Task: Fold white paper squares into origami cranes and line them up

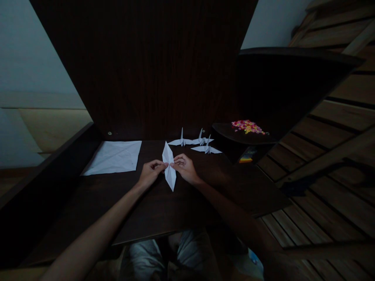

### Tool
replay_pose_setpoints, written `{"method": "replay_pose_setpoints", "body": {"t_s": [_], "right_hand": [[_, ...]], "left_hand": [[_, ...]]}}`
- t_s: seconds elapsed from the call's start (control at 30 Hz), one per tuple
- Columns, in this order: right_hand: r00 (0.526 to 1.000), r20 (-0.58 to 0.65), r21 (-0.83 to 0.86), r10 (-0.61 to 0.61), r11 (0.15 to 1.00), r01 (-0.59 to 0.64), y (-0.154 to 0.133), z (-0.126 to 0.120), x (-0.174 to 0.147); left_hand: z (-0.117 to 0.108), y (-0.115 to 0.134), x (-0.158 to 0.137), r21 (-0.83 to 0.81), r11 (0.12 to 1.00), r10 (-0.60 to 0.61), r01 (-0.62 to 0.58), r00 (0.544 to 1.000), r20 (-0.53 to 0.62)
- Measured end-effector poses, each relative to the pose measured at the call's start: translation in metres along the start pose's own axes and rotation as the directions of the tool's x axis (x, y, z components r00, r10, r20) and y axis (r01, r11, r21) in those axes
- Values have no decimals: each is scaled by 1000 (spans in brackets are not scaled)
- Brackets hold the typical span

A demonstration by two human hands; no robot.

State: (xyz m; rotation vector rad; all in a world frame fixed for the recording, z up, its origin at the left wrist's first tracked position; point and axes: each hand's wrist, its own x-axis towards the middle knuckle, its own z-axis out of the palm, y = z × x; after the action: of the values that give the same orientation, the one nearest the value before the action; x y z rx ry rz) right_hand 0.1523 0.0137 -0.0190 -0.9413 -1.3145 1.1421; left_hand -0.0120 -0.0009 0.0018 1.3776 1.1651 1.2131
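Between my hands is a partly folded white origami paper (169, 177), a long diamond pointed at both ends. My left hand (151, 171) pinches its left side near the middle, thumb on top. From the other side, my right hand (185, 168) grips it the same way, and the two thumb tips nearly meet at its centre. Just behind my right hand stand three folded paper cranes: a left one (182, 142), a back one (201, 140) and a front one (207, 149), their wings spread. The undersides of my fingers are partly hidden.
A creased white sheet (117, 158) lies at the left of the dark desk (146, 218). Small pink and yellow pieces (249, 126) are heaped on a corner shelf (228, 134) at right. A raised side board (52, 164) edges the desk's left. Wooden slats (336, 195) stand at right.
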Motion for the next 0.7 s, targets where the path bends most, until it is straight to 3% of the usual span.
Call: {"method": "replay_pose_setpoints", "body": {"t_s": [0.33, 0.7], "right_hand": [[999, 54, -11, 0, 1000, 1, 1, 1, 0], [992, 57, -94, -109, 989, 114, 2, 2, -4]], "left_hand": [[-1, -8, 2, 71, 994, 86, -83, 995, -45], [-1, -10, -1, 133, 975, 177, -178, 984, 22]]}}
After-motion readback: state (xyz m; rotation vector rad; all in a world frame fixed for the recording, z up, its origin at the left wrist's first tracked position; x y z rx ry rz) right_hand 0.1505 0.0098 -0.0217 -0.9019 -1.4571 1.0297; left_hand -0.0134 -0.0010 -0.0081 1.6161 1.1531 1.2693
